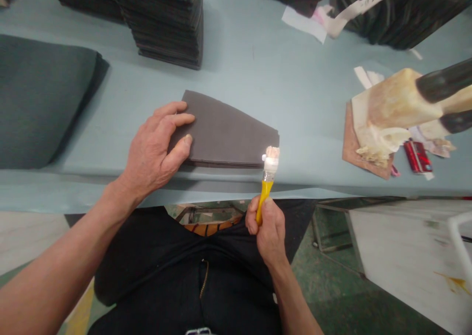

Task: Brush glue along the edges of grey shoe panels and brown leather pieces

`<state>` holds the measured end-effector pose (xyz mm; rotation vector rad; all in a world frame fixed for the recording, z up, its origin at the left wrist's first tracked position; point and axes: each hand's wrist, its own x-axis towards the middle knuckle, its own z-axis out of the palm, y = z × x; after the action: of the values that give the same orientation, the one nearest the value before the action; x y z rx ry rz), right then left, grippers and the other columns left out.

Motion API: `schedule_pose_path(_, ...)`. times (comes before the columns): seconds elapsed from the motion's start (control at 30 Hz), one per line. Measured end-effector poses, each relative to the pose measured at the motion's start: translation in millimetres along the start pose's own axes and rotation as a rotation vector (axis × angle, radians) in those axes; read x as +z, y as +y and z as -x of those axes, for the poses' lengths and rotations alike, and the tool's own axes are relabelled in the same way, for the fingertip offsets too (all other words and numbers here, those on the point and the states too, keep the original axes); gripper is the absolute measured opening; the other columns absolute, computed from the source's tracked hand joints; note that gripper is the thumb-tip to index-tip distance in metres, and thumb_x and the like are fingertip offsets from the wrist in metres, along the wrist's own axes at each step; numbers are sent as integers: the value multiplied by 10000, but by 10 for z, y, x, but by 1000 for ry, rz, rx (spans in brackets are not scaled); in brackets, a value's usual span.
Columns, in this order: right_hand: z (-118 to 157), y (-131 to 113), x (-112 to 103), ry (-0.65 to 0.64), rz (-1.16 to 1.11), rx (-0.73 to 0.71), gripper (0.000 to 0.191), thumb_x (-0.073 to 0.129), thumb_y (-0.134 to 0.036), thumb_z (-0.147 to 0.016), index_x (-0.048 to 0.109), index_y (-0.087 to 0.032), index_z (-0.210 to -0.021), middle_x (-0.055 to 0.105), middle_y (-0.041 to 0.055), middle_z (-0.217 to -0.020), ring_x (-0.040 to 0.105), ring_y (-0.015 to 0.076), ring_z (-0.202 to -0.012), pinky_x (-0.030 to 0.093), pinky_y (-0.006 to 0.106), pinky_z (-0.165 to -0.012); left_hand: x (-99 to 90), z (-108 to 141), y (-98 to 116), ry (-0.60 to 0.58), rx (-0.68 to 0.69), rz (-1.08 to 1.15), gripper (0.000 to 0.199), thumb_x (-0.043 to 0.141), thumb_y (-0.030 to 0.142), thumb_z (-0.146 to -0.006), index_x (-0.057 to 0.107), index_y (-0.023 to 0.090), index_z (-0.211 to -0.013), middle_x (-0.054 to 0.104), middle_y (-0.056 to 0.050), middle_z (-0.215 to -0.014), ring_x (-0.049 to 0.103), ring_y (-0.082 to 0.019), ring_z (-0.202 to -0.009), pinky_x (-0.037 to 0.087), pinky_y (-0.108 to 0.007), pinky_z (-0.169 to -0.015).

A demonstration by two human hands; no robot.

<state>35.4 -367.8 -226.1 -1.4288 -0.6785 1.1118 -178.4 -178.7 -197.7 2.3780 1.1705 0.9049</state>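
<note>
My left hand (153, 145) rests on the left end of a thin stack of dark grey sheets (226, 133), its fingers spread over the top sheet. The stack lies near the table's front edge and narrows toward the right. A paintbrush (266, 192) with a yellow handle is gripped in my right hand (268, 224), just in front of the table edge. Its bristles, coated in something white, are at the stack's right front corner. Whether they touch the sheets I cannot tell.
Tall stacks of dark pieces (169, 25) stand at the back left. Dark green sheets (44, 99) lie at left. On the right are a glue-crusted container (398, 99) with black handles, and a red can-like object (418, 156). Dark bundles (401, 15) sit behind.
</note>
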Motion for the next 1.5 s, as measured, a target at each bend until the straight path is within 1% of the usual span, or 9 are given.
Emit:
schedule_pose_path(0.1,-27,-21,9,24,56,3,590,533,-751,-1058,600,-204,-851,464,-69,-516,423,94,-467,376,228,-495,1,1,0,-1,-7,0,409,510,357,-1078,631,147,-1408,592,-199,-1602,576,-329,-1492,445,-530,-1270)
schedule_pose_path(0.23,-51,-43,32,32,100,9,611,504,-775,-1055,595,-205,-857,463,-70,-505,420,96,-456,372,230,-485,-1,3,5,-1,-16,0,396,507,370,-1081,630,166,-1397,590,-189,-1610,569,-310,-1504,444,-511,-1271)
schedule_pose_path(0.57,55,-110,122,-68,162,31,618,481,-767,-1062,600,-200,-845,457,-66,-485,390,94,-430,345,230,-466,4,2,-16,-32,-37,-29,396,465,409,-1079,590,273,-1429,568,-102,-1641,555,-300,-1514,436,-502,-1290)
schedule_pose_path(0.73,35,-105,182,-53,173,22,608,444,-757,-1078,583,-208,-856,454,-66,-500,399,99,-446,358,229,-474,2,5,2,-43,-42,-22,416,454,400,-1083,591,265,-1452,559,-110,-1649,554,-310,-1509,444,-527,-1280)
schedule_pose_path(0.87,83,-85,277,-119,190,19,611,440,-746,-1085,602,-201,-861,475,-56,-509,419,101,-449,370,233,-482,7,7,11,-43,-43,-15,437,432,411,-1086,599,256,-1460,569,-114,-1643,568,-315,-1492,457,-535,-1264)
schedule_pose_path(1.0,139,-79,344,-161,210,11,612,430,-732,-1096,612,-197,-861,485,-52,-512,434,101,-455,380,236,-496,11,5,15,-45,-55,-9,446,430,412,-1087,611,240,-1457,565,-116,-1650,557,-331,-1504,436,-542,-1282)
schedule_pose_path(1.1,103,-73,350,-142,221,-6,611,419,-739,-1096,606,-202,-874,485,-56,-521,429,102,-461,375,241,-505,12,10,13,-42,-55,-12,444,422,413,-1093,612,245,-1457,566,-113,-1652,552,-322,-1511,432,-531,-1285)
schedule_pose_path(1.27,6,-26,372,-112,238,-23,623,397,-762,-1090,593,-205,-891,485,-58,-535,435,105,-476,373,241,-510,16,19,8,-33,-40,-21,453,401,385,-1094,615,198,-1446,558,-131,-1657,552,-321,-1508,426,-527,-1288)
schedule_pose_path(1.5,101,8,527,-209,279,-13,630,380,-744,-1100,606,-204,-866,509,-47,-531,463,109,-470,393,251,-526,18,18,10,-36,-41,-15,439,365,387,-1114,605,233,-1448,553,-102,-1666,553,-275,-1513,416,-485,-1299)
